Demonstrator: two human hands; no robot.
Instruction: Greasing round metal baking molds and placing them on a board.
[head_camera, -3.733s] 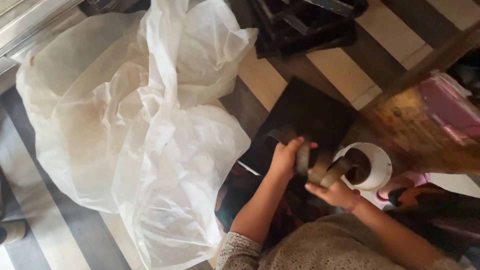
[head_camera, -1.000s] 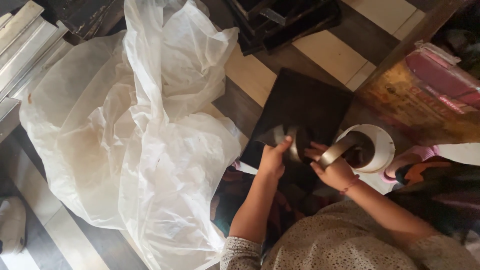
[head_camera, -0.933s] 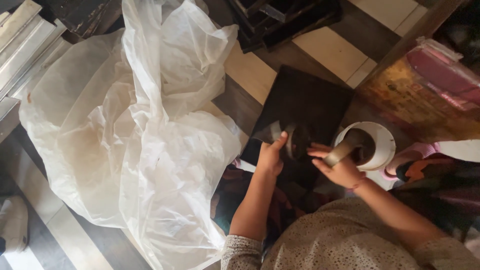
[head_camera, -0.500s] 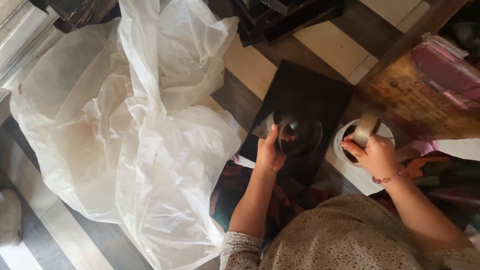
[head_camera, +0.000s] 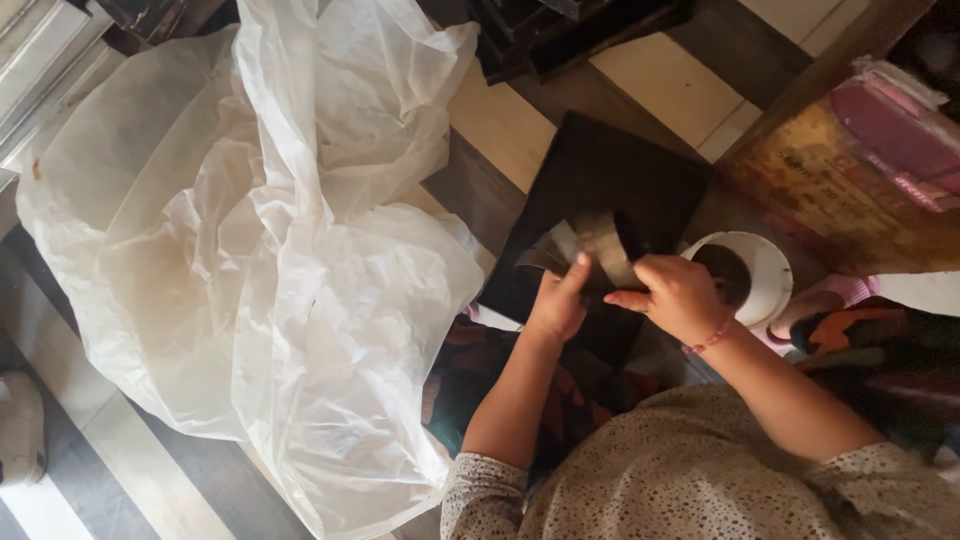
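Striped floor (head_camera: 520, 130) carries a black board (head_camera: 620, 180) – left hand (head_camera: 556, 305) and right hand (head_camera: 680, 296) pinch a tape strip (head_camera: 598, 245) taut above it, pressing down.

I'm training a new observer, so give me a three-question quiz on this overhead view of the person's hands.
1. True or false: both hands hold the same dark curved piece.
2. What lies left of the black board? A) a white plastic sheet B) a metal bucket C) a folded newspaper
3. Fill in: the white round container sits just to the ___ of the right hand in the picture.

Key:
1. True: left hand and right hand meet on the dark curved piece.
2. A: the crumpled white plastic sheet lies left of the black board.
3. Right: white round container.
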